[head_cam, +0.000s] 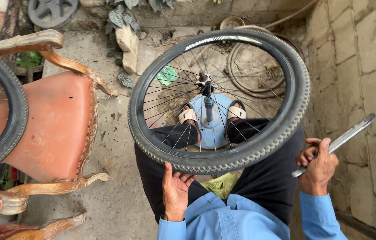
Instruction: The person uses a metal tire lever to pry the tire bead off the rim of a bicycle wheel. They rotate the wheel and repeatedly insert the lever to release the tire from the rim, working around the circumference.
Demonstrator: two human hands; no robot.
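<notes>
Concrete floor under the bicycle wheel (pixel 241 153): my left hand (pixel 175 190) spread beneath its tyre, right hand (pixel 317 169) beside it gripping a metal lever (pixel 345 138).

single head cam, looks steeply down from above, close over the bicycle wheel (pixel 219 100), lap and feet in view

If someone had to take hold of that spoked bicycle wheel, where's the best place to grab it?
Probably the near edge of the knobbly black tyre, from below, where the left hand already cups it. The black spoked bicycle wheel lies flat on its blue stand, leaving the rim free.
</notes>
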